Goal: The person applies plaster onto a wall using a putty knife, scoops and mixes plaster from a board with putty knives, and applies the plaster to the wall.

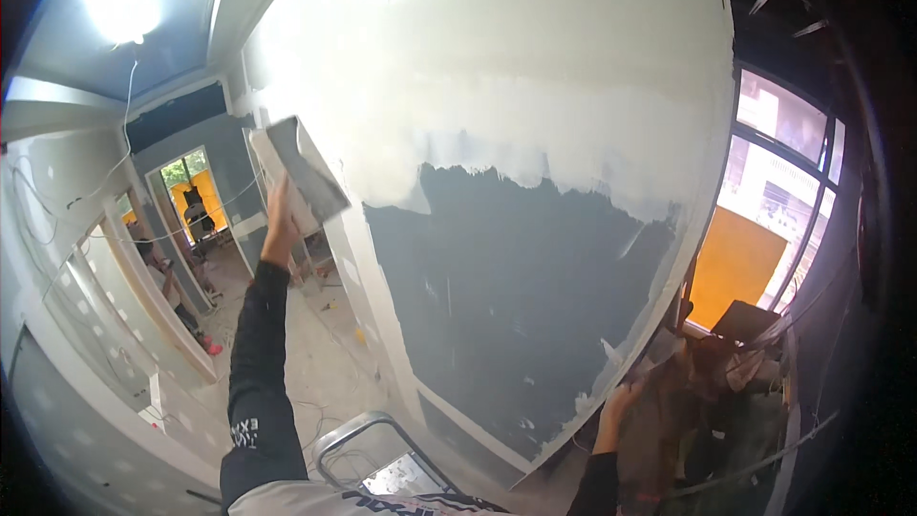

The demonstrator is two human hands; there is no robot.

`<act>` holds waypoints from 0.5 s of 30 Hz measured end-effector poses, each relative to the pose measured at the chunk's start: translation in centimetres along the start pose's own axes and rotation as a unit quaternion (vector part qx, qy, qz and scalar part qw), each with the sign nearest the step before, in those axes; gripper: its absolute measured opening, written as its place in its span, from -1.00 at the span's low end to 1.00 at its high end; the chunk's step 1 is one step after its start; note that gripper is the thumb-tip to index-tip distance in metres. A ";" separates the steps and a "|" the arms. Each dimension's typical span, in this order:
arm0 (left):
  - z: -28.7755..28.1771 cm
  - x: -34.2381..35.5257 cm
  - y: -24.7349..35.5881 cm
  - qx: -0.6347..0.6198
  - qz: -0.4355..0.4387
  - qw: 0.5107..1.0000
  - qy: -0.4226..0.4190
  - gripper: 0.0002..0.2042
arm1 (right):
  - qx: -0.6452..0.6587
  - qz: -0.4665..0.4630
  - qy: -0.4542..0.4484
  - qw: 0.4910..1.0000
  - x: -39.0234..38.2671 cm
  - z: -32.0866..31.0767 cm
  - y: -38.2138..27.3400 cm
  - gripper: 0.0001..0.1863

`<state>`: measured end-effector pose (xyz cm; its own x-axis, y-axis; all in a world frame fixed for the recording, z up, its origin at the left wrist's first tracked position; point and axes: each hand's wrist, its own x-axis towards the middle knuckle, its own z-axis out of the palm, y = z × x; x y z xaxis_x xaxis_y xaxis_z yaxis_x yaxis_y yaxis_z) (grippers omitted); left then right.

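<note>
My left hand [278,222] is raised at the left of the big wall panel, its fingers closed on a flat rectangular plastering trowel [310,172]. Grey and whitish faces of the trowel show, close to the panel's left edge. Low on the right, beside the panel's lower right edge, my right hand [623,407] is closed around a pale, flat-bladed tool [659,352], partly lost in shadow. The wall panel [516,277] carries a whitish coat on its upper part, with a ragged lower border over dark grey.
A metal ladder top [355,430] stands just below me, with cables on the floor around it. A person [172,291] is by the openings on the left. Cables [124,143] hang from the lit ceiling. Dark clutter [726,401] and a window [783,172] lie right.
</note>
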<state>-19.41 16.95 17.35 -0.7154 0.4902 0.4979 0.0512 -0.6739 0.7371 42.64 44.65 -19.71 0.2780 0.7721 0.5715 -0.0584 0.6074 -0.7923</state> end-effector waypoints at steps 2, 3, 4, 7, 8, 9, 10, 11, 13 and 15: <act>-0.6 6.5 2.0 0.115 0.171 0.978 0.026 -0.40 | 0.054 0.033 0.031 0.998 -0.1 2.9 -1.0 -0.41; -2.2 10.5 3.2 0.186 0.231 0.953 0.063 -0.33 | -0.010 0.042 0.041 0.998 -0.3 3.3 0.7 -0.43; -0.1 12.9 3.3 0.250 0.283 0.924 0.056 -0.30 | -0.090 0.047 0.063 0.993 -0.3 1.8 3.0 -0.44; 6.1 19.0 2.2 0.333 0.335 0.879 0.070 -0.27 | -0.324 0.007 0.083 0.943 -1.0 -4.0 13.5 -0.44; 8.1 21.2 1.5 0.361 0.331 0.866 0.099 -0.27 | -0.399 -0.033 0.104 0.910 -1.2 -6.3 17.4 -0.43; 4.4 22.6 3.8 0.396 0.395 0.817 0.138 -0.35 | -0.369 0.005 0.087 0.925 -3.4 -1.6 16.1 -0.45; 3.6 23.2 4.5 0.404 0.396 0.812 0.144 -0.35 | -0.354 0.034 0.090 0.930 -4.0 1.0 12.4 -0.46; 5.2 23.9 4.2 0.454 0.358 0.802 0.152 -0.39 | -0.364 0.047 0.106 0.924 -4.0 0.9 9.8 -0.48; 6.5 26.5 4.0 0.488 0.345 0.787 0.155 -0.48 | -0.385 0.068 0.128 0.912 -3.8 0.6 7.4 -0.51; 6.5 29.6 4.0 0.486 0.358 0.782 0.157 -0.48 | -0.336 0.065 0.153 0.927 -4.4 0.4 7.7 -0.57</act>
<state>-35.82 32.30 38.02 -0.3883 -0.0840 0.9177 0.9131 0.0998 0.3954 40.59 45.99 -28.25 0.5756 0.6790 0.4557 0.4708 0.1804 -0.8636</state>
